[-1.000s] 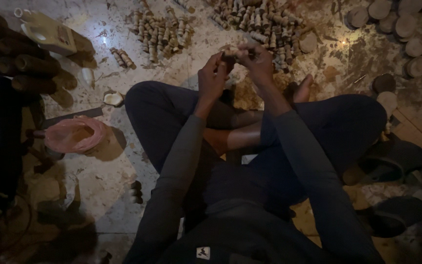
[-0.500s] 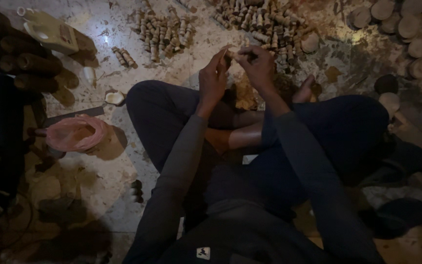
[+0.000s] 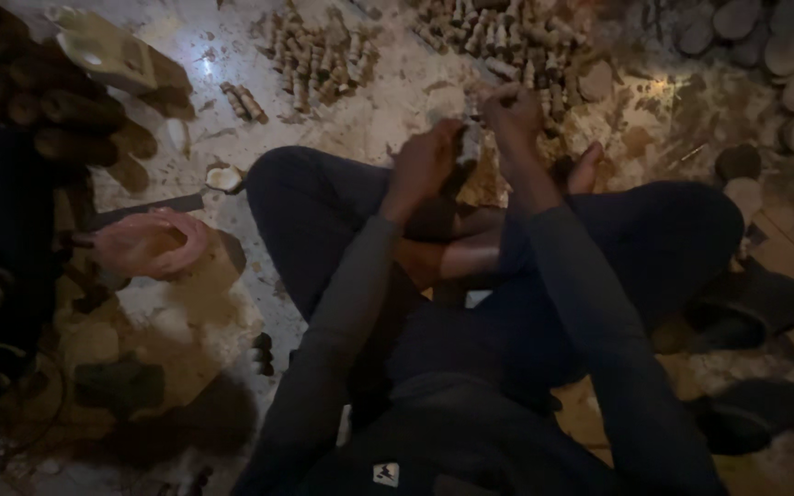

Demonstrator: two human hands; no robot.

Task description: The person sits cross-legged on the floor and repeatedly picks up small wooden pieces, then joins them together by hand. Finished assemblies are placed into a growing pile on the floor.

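One head-worn camera looks steeply down from just above the seated person's chest, facing forward over the crossed legs to the floor (image 3: 397, 101). It sits close: the legs fill the middle, with floor all around them.

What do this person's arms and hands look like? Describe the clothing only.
Both arms wear long, close-fitting dark grey sleeves reaching the wrists. The left hand and right hand are bare: no gloves, and no rings or watch that the dim picture shows.

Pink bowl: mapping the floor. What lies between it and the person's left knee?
Head view: only bare speckled floor between the pink bowl and the left knee.
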